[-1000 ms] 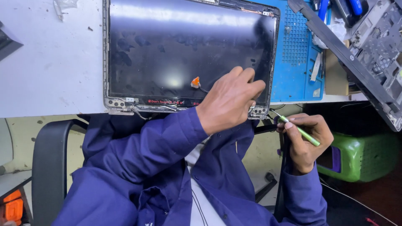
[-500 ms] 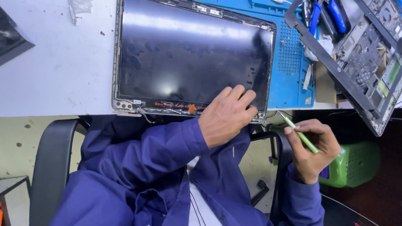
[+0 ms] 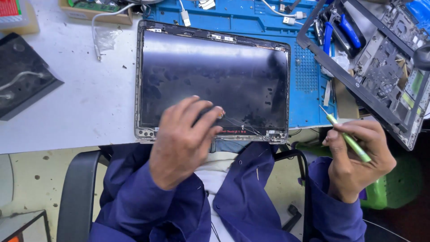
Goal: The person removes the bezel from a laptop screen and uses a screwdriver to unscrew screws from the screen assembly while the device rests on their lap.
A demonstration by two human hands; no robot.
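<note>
L hand [image 3: 181, 141] on laptop screen [image 3: 212, 78] (bottom edge) | R hand [image 3: 356, 157] w/ green screwdriver [image 3: 347, 136]

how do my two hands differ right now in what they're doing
The left hand rests palm down on the laptop screen panel's lower edge; the right hand is off the table, right of the panel. The left holds no tool; the right grips a green screwdriver. Both wear blue sleeves.
</note>
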